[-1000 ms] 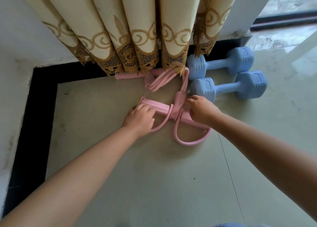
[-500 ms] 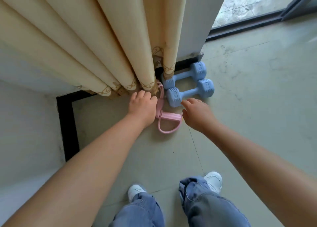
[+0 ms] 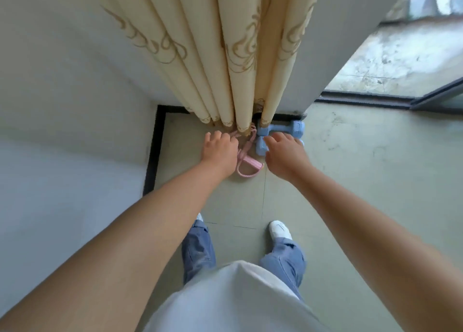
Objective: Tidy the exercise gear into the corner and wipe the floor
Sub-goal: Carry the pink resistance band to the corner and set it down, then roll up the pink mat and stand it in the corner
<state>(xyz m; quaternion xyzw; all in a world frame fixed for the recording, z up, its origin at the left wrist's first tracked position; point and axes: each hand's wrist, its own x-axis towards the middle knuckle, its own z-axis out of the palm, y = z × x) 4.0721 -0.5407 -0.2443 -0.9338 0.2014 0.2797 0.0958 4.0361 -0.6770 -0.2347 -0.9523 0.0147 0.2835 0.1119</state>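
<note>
Bright, soft daylight from the window (image 3: 400, 56) far right, faint shadows under the arms, wide-angle stretching at the edges, slight motion blur throughout.

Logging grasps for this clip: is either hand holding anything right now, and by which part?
Nothing is plainly held. The left hand and right hand hover, fingers loosely curled, over the pink pull band and blue dumbbells on the floor.

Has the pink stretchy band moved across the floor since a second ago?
Cannot tell. The pink band lies beside the blue dumbbells under the curtain as before; the camera rose, so small shifts are unclear.
</note>
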